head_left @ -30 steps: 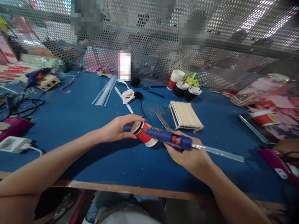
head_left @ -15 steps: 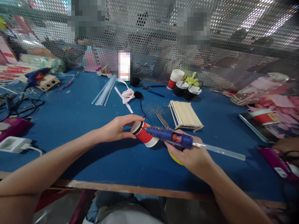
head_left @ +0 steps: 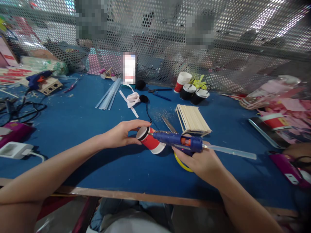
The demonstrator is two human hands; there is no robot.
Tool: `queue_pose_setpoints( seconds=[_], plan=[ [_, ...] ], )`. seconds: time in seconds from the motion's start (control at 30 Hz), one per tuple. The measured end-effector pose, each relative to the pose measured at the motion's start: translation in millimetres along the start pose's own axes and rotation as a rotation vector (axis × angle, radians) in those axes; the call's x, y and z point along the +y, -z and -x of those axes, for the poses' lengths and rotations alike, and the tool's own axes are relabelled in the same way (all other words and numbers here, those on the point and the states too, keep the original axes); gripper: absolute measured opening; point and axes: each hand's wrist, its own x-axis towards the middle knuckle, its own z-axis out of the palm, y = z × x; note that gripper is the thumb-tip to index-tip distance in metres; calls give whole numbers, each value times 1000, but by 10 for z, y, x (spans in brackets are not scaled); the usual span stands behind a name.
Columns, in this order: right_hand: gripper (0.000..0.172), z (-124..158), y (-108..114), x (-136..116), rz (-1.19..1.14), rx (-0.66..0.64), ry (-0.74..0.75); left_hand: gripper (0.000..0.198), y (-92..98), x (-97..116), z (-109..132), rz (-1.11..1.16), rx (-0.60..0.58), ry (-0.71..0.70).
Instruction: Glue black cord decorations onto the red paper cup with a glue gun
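Observation:
A red and white paper cup (head_left: 151,142) with a black band near its rim lies tilted, its mouth toward the left. My left hand (head_left: 123,133) grips the cup at the rim, thumb below and fingers above. In my right hand (head_left: 202,160) is a blue glue gun (head_left: 173,139), its nozzle at the black band and a clear glue stick out of its back. Scissors (head_left: 184,163) with yellow handles lie partly hidden under the gun and my right hand. A black cord (head_left: 147,111) runs from a small dark ball down to the cup.
Behind the scissors stands a small wooden stick rack (head_left: 194,119). White ribbon (head_left: 133,99), glue sticks (head_left: 109,94), pliers (head_left: 161,94) and several cups (head_left: 189,89) are farther back. Another glue gun (head_left: 36,80) sits at the left. A phone (head_left: 267,132) and purple power strip (head_left: 286,168) lie right.
The glue gun and my right hand have shifted slightly to the right, and more of the yellow handle shows. My left hand has barely moved on the cup.

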Motion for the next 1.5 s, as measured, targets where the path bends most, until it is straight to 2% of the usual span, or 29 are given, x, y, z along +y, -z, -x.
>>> queue_pose_setpoints(
  seconds=[0.13, 0.27, 0.47, 0.57, 0.93, 1.17, 1.5],
  plan=[
    [23, -16, 1, -61, 4, 7, 0, 59, 8, 9, -11, -22, 7, -13],
    [17, 1, -27, -114, -66, 25, -110, 60, -7, 7, -12, 51, 13, 17],
    [12, 19, -44, -127, -88, 28, -159, 61, -14, 0, -2, 95, 11, 40],
    [10, 23, -50, -109, -123, -24, -194, 61, -11, -13, 5, 62, 4, 40],
    [10, 33, -76, -92, -160, -42, -166, 61, -13, -11, 7, 39, 16, 39],
    [12, 26, -59, -127, -107, 47, -96, 62, -10, -10, 8, 53, 4, 45],
    [14, -47, -9, -138, -79, 78, -165, 60, 1, -24, 8, -20, 0, 0]
  ],
)
